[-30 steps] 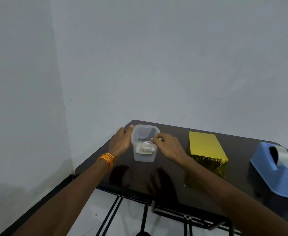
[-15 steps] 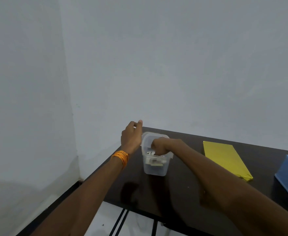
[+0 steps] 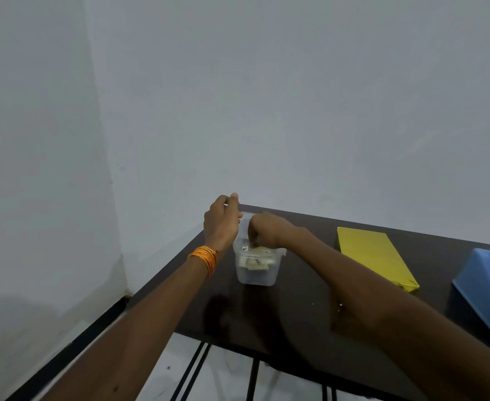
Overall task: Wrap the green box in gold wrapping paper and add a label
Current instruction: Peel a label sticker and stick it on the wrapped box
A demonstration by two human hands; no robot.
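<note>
A: Begin at the left corner of the desk [image 3: 290, 319]. Your left grip [image 3: 222, 224] stands against the left wall of the clear tub [image 3: 257, 270], with the fingers lifted over its far rim. I cannot tell if it clasps something; maybe a pale clear thing is there, but it is too faint.

B: Agreed. Your right grip [image 3: 267, 231] is bent down into the mouth of the tub, with the fingers curled among the paper slips [image 3: 255, 263]. I judge these are the labels. The picture does not show if you already pinch one.

A: Now the point which matters. The gold-wrapped box [image 3: 374, 256] lies flat on the desk, to the right of your right grip and well apart from the tub. No green shows, so I judge the wrapping is done and only the label is left.

B: Yes. Its long axis runs from the far edge of the desk toward the near right, so the broad top face is open to you. Your right grip is the nearer one. It should carry the label to the right across the bare desk, and the left may steady the tub.

A: Only mind the blue tape dispenser [image 3: 486, 290] at the right edge, beyond the box.
</note>
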